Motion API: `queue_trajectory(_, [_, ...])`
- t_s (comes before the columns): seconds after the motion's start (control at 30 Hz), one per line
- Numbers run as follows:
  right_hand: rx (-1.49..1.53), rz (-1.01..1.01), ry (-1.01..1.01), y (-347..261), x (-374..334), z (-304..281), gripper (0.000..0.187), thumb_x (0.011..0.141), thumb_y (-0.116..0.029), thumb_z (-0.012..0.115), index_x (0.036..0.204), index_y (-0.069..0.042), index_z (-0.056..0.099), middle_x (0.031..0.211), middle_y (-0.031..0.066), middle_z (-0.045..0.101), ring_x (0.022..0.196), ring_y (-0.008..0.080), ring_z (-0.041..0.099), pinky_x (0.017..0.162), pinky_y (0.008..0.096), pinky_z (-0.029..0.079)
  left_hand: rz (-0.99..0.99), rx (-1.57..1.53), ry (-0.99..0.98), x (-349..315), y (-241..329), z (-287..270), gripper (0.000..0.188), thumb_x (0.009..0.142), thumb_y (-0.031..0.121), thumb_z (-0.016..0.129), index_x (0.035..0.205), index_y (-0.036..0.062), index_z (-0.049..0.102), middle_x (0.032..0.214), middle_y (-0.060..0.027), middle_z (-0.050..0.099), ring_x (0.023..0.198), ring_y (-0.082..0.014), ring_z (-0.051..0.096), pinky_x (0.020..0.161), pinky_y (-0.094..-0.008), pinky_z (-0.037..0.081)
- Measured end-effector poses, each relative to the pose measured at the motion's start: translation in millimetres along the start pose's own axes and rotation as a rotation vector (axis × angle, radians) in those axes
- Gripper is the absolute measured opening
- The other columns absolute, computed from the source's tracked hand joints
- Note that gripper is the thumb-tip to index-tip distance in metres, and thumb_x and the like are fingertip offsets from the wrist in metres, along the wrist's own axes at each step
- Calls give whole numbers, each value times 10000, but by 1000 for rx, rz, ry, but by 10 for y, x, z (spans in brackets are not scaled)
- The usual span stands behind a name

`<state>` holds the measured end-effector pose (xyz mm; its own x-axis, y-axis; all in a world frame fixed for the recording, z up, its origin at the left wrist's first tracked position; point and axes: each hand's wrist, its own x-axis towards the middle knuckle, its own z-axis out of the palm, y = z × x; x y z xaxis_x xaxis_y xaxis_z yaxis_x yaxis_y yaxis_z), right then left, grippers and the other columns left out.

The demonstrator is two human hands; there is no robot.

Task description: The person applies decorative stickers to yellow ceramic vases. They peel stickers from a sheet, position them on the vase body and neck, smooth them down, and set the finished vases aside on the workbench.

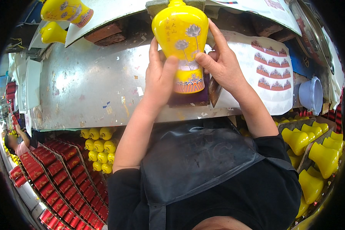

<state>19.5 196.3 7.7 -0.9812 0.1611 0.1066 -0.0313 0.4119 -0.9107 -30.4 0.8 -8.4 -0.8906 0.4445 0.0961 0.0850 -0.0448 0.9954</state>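
Note:
A glossy yellow bottle [180, 30] stands upright between my two hands, its narrow neck toward the top edge. It carries grey lotus flowers, a column of small characters and a red-and-blue patterned band round its foot. My left hand [160, 78] wraps its left side, the thumb lying on the front. My right hand [225, 61] holds the right side, with the thumb pressed near the flower stem and the fingers behind. Under the bottle's foot shows a dark purple block [188, 100]. Right of it, a sheet of patterned band decals [274, 97] lies on the metal table [88, 88].
Decorated yellow bottles [67, 11] rest at the upper left. A pale blue bucket [311, 95] stands at the right. Yellow bottles [324, 157] fill racks at lower right; red cylinders [61, 168] are racked at lower left. A person [22, 143] works at far left.

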Motion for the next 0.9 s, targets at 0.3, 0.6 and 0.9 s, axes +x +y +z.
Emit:
queue_trajectory(0.3, [72,67,-33,-70,13,-58,934,915,-381,707,1629,-3,238,701,107,644,593,143,631,562,280,481,128,160,191,92,29,14,767,986,249,571,1625,28,208,1558,-235,414,1454,-351,407,1209,-465,315])
queue_trajectory(0.6, [38,89,-32,-205,13,-49,1021,869,-408,753,1623,30,223,745,108,659,604,153,642,577,281,492,634,854,57,426,162,-193,671,915,380,630,1518,123,486,1591,-186,345,1436,-403,330,1209,-498,251])
queue_trajectory(0.9, [32,87,-25,-183,13,-38,1011,871,-415,743,1631,7,228,936,165,684,668,152,656,598,277,501,628,870,83,432,101,-172,715,954,500,560,1534,98,442,1587,-203,343,1420,-420,339,1199,-506,251])
